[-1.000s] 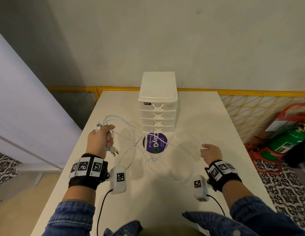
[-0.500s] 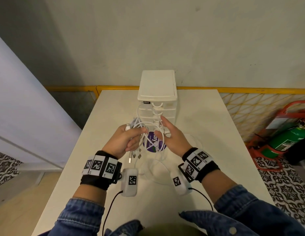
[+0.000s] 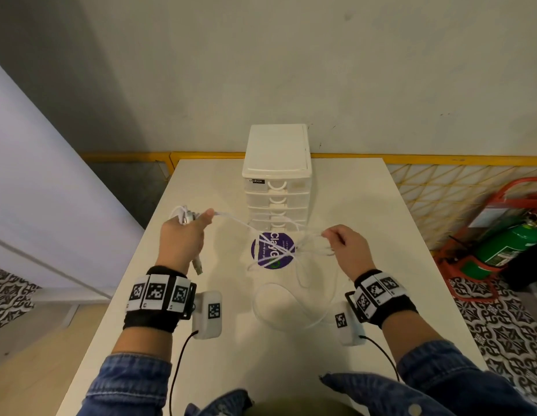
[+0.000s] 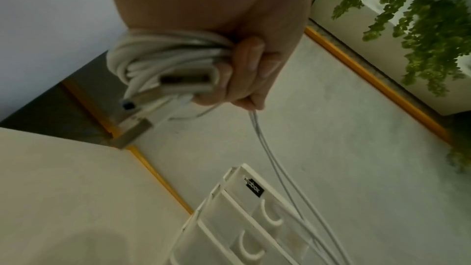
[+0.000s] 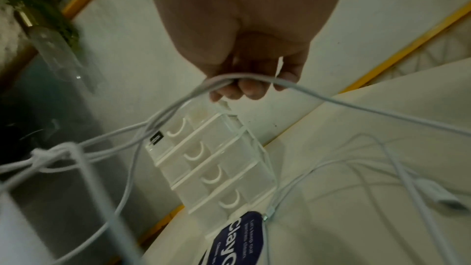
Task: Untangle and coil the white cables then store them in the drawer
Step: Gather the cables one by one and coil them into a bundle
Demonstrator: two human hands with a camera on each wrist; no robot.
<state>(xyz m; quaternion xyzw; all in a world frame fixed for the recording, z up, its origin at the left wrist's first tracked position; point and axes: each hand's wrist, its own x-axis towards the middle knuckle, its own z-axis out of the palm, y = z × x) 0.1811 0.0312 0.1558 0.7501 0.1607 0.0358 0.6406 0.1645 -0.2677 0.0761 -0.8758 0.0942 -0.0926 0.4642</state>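
Observation:
My left hand grips a bundle of coiled white cable with USB plugs sticking out; one plug hangs below the fist. From it, white strands stretch right to my right hand, which pinches several strands above the table. More loose cable lies in loops on the white table. The white drawer unit stands at the table's back, all its drawers shut.
A purple round sticker lies in front of the drawer unit. A green fire extinguisher on a red stand sits on the floor to the right. A yellow rail runs behind the table. Table edges are near both hands.
The hands were together in front of the drawers half a second ago; they have pulled apart, left hand to the left and right hand to the right, drawing cable strands taut between them.

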